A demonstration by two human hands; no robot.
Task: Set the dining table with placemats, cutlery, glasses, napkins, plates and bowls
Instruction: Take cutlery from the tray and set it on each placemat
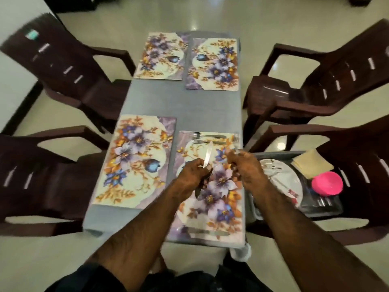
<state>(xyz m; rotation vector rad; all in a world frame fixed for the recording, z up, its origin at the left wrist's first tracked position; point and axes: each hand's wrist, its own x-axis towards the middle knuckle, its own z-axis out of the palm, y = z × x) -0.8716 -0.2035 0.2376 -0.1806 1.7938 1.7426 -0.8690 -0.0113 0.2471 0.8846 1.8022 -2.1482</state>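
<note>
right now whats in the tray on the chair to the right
The tray holds white plates with cutlery lying on them, folded cream napkins, a pink bowl and more cutlery at the near edge. Whatever lies beneath the plates is covered.

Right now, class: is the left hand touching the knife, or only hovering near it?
Touching. The head view shows the left hand gripping the knife, fingers curled round its lower part, blade pointing up above the near-right placemat.

You see a shiny metal knife [207, 157], glossy printed placemats [134, 159], a matt grey cloth on the desk [183, 102], glossy dark plastic chairs [328, 81] and a polished floor [189, 15].
</note>
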